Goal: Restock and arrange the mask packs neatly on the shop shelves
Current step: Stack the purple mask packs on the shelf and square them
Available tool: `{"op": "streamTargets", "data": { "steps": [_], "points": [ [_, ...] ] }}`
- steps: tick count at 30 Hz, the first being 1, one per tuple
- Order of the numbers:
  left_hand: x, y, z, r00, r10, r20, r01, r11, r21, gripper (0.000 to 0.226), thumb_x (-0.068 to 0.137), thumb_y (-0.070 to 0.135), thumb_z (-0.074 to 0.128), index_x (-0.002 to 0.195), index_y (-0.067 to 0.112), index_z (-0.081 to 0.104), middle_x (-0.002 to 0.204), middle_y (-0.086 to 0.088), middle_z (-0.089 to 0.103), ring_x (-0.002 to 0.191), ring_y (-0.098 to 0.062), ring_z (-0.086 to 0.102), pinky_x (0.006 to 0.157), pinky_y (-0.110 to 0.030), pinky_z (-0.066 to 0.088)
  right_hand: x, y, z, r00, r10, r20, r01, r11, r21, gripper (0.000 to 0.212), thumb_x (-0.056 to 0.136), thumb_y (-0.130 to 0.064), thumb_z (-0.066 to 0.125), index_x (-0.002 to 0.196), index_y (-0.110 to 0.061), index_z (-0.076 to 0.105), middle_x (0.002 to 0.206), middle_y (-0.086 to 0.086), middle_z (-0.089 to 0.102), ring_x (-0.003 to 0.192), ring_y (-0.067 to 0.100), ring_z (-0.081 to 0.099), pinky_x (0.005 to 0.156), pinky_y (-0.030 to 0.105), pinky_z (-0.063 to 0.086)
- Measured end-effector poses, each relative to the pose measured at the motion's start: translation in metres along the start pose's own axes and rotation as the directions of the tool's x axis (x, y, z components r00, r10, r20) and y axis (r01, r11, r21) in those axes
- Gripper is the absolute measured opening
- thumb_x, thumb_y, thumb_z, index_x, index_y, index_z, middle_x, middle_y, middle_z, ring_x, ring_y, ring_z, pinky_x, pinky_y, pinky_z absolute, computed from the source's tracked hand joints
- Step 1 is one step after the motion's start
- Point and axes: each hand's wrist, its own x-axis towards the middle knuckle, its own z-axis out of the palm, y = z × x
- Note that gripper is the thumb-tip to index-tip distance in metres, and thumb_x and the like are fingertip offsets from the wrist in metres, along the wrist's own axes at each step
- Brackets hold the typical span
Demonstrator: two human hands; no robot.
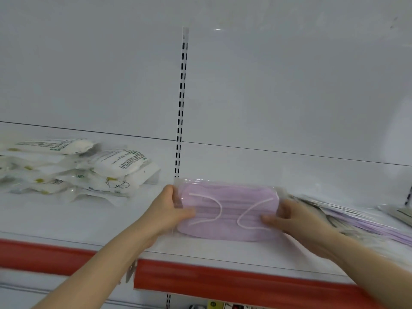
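Both hands hold one lilac mask pack (229,210) at mid-shelf (66,221).
From my feed, the left hand (172,211) pinches the pack's 9 o'clock end and the right hand (294,221) pinches its 3 o'clock end, thumbs on top. White mask packs (93,172) lie piled at 9 o'clock, and more lilac packs (356,221) are fanned at 3 o'clock.

Print on white packs (120,163) unreadable.

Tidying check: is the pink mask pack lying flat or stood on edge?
Flat: the pink mask pack rests face up on the shelf, ear loops showing, left hand and right hand gripping its ends.
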Motion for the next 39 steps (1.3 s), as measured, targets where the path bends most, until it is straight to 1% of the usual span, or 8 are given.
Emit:
{"op": "streamTargets", "data": {
  "steps": [4, 8, 12, 22, 24, 31, 34, 39],
  "points": [
    [-0.002, -0.007, -0.003, 0.999, 0.046, -0.025, -0.042, 0.987, 0.157, 0.028, 0.078, 0.007, 0.069, 0.076, 0.017, 0.043, 0.076, 0.003, 0.045, 0.064, -0.008, 0.041, 0.054, -0.018, 0.031, -0.003, -0.003, -0.005, 0.996, 0.073, 0.041, -0.07, 0.995, -0.07, 0.02, 0.081, -0.005, 0.068, 0.099, -0.015, 0.067, 0.078, -0.011, 0.072, 0.066, -0.003, 0.063, 0.058, 0.014, 0.048],
    [-0.002, -0.001, -0.018, 0.995, 0.024, -0.094, -0.021, 0.999, 0.038, 0.025, 0.074, 0.012, 0.072, 0.082, 0.015, 0.048, 0.081, -0.003, 0.056, 0.069, -0.016, 0.051, 0.067, -0.031, 0.045, 0.01, -0.016, 0.006, 0.993, 0.116, 0.007, -0.115, 0.993, -0.021, 0.018, 0.08, -0.011, 0.07, 0.097, -0.011, 0.066, 0.084, 0.001, 0.072, 0.072, 0.015, 0.065, 0.062, 0.028, 0.052],
    [-0.009, 0.001, -0.057, 0.981, -0.035, -0.192, 0.035, 0.999, -0.004, 0.017, 0.081, 0.001, 0.063, 0.08, 0.011, 0.05, 0.073, -0.007, 0.056, 0.062, -0.017, 0.052, 0.06, -0.029, 0.048, 0.027, -0.037, 0.04, 0.982, 0.143, 0.125, -0.153, 0.986, 0.073, 0.019, 0.08, -0.01, 0.068, 0.099, -0.008, 0.067, 0.084, 0.004, 0.073, 0.068, 0.013, 0.066, 0.059, 0.026, 0.056],
    [-0.02, -0.041, -0.21, 0.891, -0.182, -0.415, 0.274, 0.946, 0.174, 0.024, 0.078, 0.009, 0.07, 0.081, 0.01, 0.047, 0.068, -0.003, 0.041, 0.053, -0.016, 0.037, 0.044, -0.023, 0.032, 0.073, -0.08, 0.194, 0.898, 0.268, 0.348, -0.336, 0.93, 0.149, 0.029, 0.095, -0.015, 0.051, 0.067, -0.008, 0.052, 0.049, 0.001, 0.05, 0.042, 0.014, 0.055, 0.046, 0.024, 0.051],
    [-0.021, -0.051, -0.232, 0.874, -0.235, -0.425, 0.34, 0.921, 0.19, 0.032, 0.077, 0.011, 0.073, 0.092, 0.011, 0.045, 0.071, -0.005, 0.042, 0.054, -0.016, 0.034, 0.046, -0.024, 0.028, 0.08, -0.084, 0.219, 0.889, 0.277, 0.366, -0.318, 0.946, 0.058, 0.025, 0.094, -0.011, 0.053, 0.069, -0.007, 0.053, 0.055, 0.004, 0.052, 0.045, 0.014, 0.054, 0.045, 0.023, 0.05],
    [-0.021, -0.069, -0.271, 0.851, -0.282, -0.443, 0.453, 0.821, 0.347, 0.034, 0.078, 0.004, 0.067, 0.069, 0.016, 0.036, 0.069, -0.004, 0.034, 0.055, -0.016, 0.031, 0.047, -0.025, 0.026, 0.097, -0.09, 0.277, 0.899, 0.23, 0.373, -0.195, 0.972, -0.13, 0.016, 0.084, -0.004, 0.064, 0.072, 0.0, 0.056, 0.068, 0.017, 0.056, 0.045, 0.017, 0.053, 0.047, 0.024, 0.052],
    [-0.02, -0.072, -0.282, 0.843, -0.287, -0.455, 0.484, 0.776, 0.406, 0.021, 0.078, 0.003, 0.066, 0.074, 0.009, 0.046, 0.066, -0.004, 0.04, 0.055, -0.016, 0.036, 0.047, -0.025, 0.027, 0.101, -0.094, 0.289, 0.892, 0.21, 0.4, -0.134, 0.969, -0.209, 0.02, 0.083, -0.007, 0.067, 0.068, -0.002, 0.056, 0.064, 0.013, 0.061, 0.039, 0.011, 0.054, 0.043, 0.021, 0.049],
    [-0.017, -0.079, -0.293, 0.847, -0.288, -0.446, 0.507, 0.689, 0.518, 0.037, 0.078, 0.009, 0.069, 0.051, 0.01, 0.045, 0.05, -0.003, 0.036, 0.047, -0.015, 0.032, 0.045, -0.025, 0.022, 0.103, -0.094, 0.304, 0.917, 0.138, 0.375, 0.003, 0.936, -0.351, 0.043, 0.08, -0.011, 0.068, 0.047, -0.012, 0.041, 0.036, -0.006, 0.053, 0.04, 0.012, 0.043, 0.036, 0.016, 0.035]
  ]
}}
